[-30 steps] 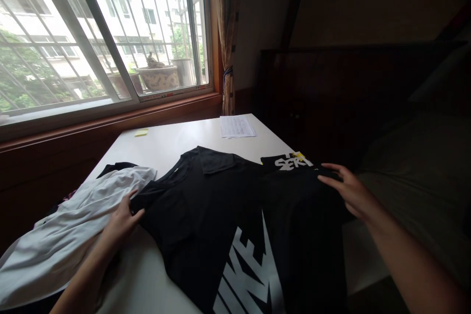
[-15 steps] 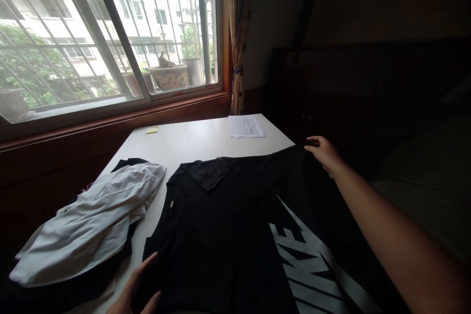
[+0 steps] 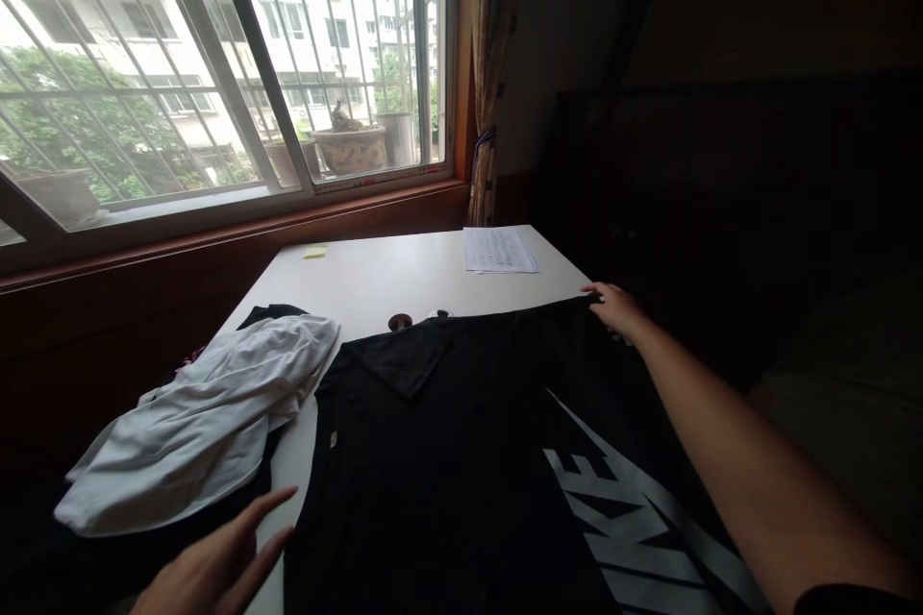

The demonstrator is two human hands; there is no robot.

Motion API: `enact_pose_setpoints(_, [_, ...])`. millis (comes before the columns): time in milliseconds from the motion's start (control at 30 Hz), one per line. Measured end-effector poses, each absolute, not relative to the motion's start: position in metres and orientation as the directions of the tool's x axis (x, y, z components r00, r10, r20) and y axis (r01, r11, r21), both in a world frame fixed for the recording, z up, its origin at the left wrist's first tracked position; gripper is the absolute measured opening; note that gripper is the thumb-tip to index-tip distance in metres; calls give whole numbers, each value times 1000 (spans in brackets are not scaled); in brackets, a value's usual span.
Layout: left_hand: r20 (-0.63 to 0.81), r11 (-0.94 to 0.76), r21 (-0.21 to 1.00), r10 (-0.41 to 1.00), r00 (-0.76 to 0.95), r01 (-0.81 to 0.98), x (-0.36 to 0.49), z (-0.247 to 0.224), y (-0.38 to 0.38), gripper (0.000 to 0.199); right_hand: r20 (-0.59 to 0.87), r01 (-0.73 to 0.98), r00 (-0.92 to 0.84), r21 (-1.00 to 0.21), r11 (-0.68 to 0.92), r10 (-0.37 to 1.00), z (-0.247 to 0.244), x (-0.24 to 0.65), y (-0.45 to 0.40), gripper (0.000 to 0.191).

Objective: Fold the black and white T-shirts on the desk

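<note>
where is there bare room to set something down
Bare: the far white tabletop between the small yellow paper and the white printed paper sheets. Crowded: nearer, with the black fabric T-shirt and crumpled white cloth.

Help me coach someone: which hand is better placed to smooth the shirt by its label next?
Probably the left hand: open, nearer the label; the right hand pinches the shirt farther off.

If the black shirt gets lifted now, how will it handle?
Likely floppy: the black shirt has a soft flap folded over it. Probably light: it looks like thin cloth. Its left side may sag: only the right grip clearly pinches it.
</note>
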State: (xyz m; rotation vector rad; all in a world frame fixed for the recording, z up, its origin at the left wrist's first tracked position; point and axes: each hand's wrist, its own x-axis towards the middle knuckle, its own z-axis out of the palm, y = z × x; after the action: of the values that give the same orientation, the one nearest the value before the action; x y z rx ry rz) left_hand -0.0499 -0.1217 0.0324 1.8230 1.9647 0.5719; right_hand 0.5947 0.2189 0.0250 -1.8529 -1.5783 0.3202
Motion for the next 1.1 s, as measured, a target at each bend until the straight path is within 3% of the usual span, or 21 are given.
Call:
enact_pose_setpoints(167, [109,-155,522,987,114,839,-21,65,-4,41,235,806,222,-590,-42,946,18,593,214,33])
enact_pose_setpoints(267, [200,-278,445,957,208,852,9,54,70,32,277,820,174,-572,17,945,14,593,212,22])
enact_pose_setpoints(433, [199,-318,411,946,257,854,46,29,148,28,354,851,107,-516,99,929,12,594,207,14])
enact_pose_setpoints(667, [209,-391,447,920,331,805,57,7,181,16,462,888,-75,-373,270,884,12,599,192,10])
enact_pose_setpoints(1100, [336,-368,327,906,257,870,45,-15,167,16,519,957,33,-262,122,854,-2,593,209,18])
